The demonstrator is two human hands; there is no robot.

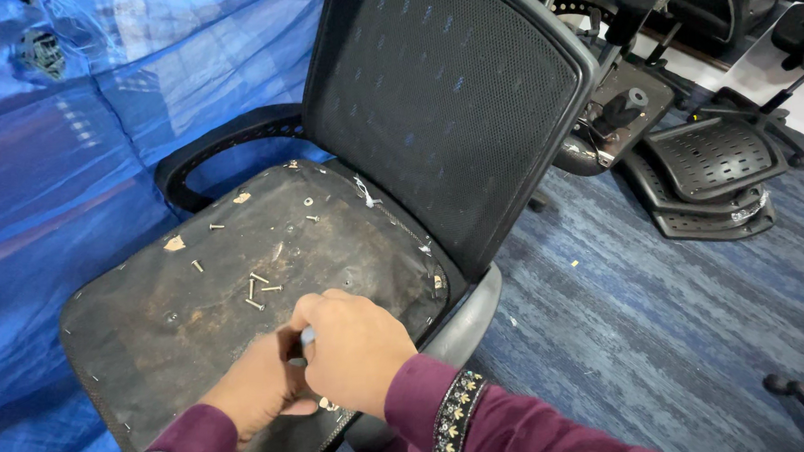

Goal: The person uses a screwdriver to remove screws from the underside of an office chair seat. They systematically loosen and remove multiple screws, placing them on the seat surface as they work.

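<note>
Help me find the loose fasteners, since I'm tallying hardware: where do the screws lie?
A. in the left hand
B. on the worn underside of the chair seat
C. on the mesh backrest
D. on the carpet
B: several screws lie scattered on the chair seat underside, just beyond both hands.

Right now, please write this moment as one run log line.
left hand: on chair base | right hand: gripping small tool | loose screws: beside hands

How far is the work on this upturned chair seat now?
Done: several screws lie loose on the seat underside. In hand: both hands, left hand and right hand, work together at its near edge, gripping something small. Left: the mesh backrest and armrest remain attached.
</note>
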